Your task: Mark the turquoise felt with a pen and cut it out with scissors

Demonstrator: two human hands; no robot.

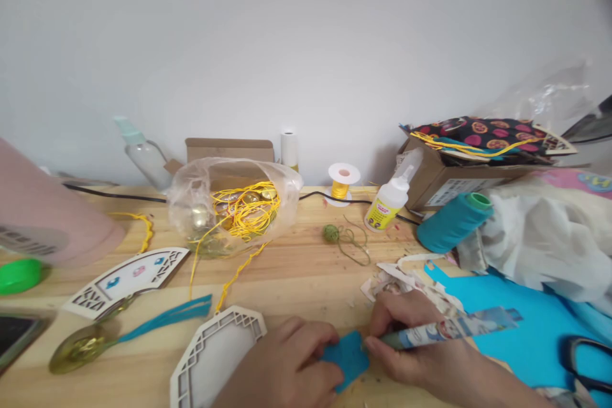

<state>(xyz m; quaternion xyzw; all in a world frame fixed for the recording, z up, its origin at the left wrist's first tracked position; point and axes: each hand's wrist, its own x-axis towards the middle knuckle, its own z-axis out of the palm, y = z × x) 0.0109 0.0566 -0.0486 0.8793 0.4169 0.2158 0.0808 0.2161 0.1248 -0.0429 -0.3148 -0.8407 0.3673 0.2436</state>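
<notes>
A small blue piece (pixel 350 358) lies at the bottom centre, its left part under the fingers of my left hand (pixel 291 366), which are closed on it. My right hand (pixel 421 347) grips a patterned pen (pixel 449 330), its tip end at the right edge of the blue piece. Left of my left hand is a white octagonal frame (pixel 215 357) with lattice corners and a yellow cord at its top. Scraps of fabric (pixel 401 280) lie just behind my right hand.
Across the back stand a plastic bag of yellow cord (pixel 248 210), a yellow spool (pixel 340 188), a glue bottle (pixel 386 204) and a cardboard box (pixel 449 185). A teal thread cone (pixel 449 223), blue sheet (pixel 511 312) and scissors (pixel 586 357) are right; a pink object (pixel 48 210) is left.
</notes>
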